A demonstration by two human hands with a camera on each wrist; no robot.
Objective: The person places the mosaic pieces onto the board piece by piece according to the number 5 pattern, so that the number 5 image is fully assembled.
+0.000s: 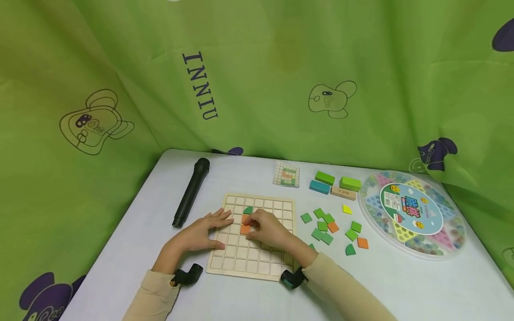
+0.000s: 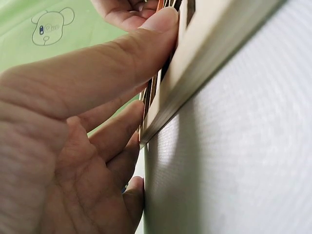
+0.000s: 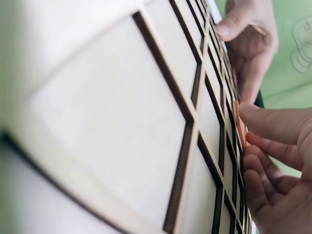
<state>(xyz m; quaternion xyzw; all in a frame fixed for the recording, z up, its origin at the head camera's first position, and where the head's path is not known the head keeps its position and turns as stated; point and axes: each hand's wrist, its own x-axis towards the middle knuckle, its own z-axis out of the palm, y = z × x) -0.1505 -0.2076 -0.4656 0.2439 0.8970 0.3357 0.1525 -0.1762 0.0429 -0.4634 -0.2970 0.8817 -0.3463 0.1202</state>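
A black microphone (image 1: 191, 191) lay at the far left of the tabletop (image 1: 401, 285), apart from the work. The left hand (image 1: 198, 234) rested flat, fingers straight, on the left edge of the wooden grid board (image 1: 257, 263), seemingly to steady it. The right hand (image 1: 267, 228) curled its fingers onto an orange tile (image 1: 244, 229) in a cell just below a green quarter-round piece (image 1: 248, 209), apparently seating it. Loose green and orange tiles (image 1: 327, 225) lay scattered to the board's right, within reach, with the round marble game (image 1: 412, 213) farthest right.
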